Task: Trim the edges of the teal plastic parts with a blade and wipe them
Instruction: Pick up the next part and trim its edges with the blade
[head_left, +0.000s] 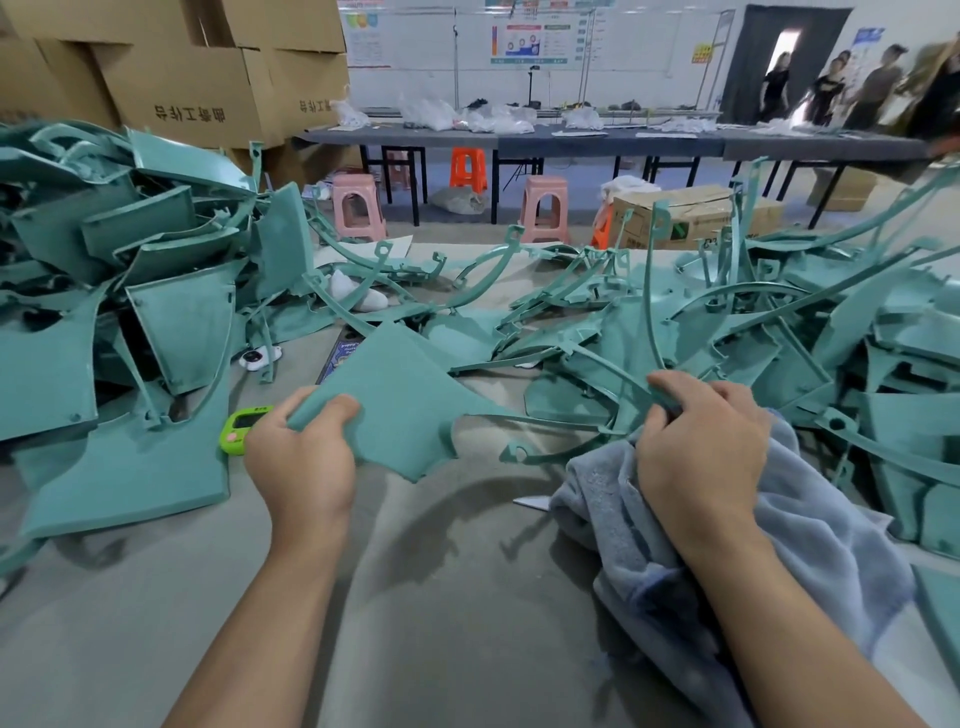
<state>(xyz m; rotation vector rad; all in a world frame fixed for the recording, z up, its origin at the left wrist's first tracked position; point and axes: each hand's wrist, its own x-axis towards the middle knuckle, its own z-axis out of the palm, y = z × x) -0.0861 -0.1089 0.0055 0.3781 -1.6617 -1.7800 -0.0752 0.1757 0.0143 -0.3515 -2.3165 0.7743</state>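
Looks mid-wipe: left hand (301, 457) grips the teal part (395, 400), right hand (696, 447) pinches its thin rim over the cloth (779, 545). Heaps at 9 o'clock (130, 291) and 3 o'clock (857, 353), so probably loads left.

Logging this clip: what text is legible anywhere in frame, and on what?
"工作台", printed upside down, on the cardboard boxes; the characters before it are unclear.
Wall posters, green timer display, brown carton print: too small or blurred to read.
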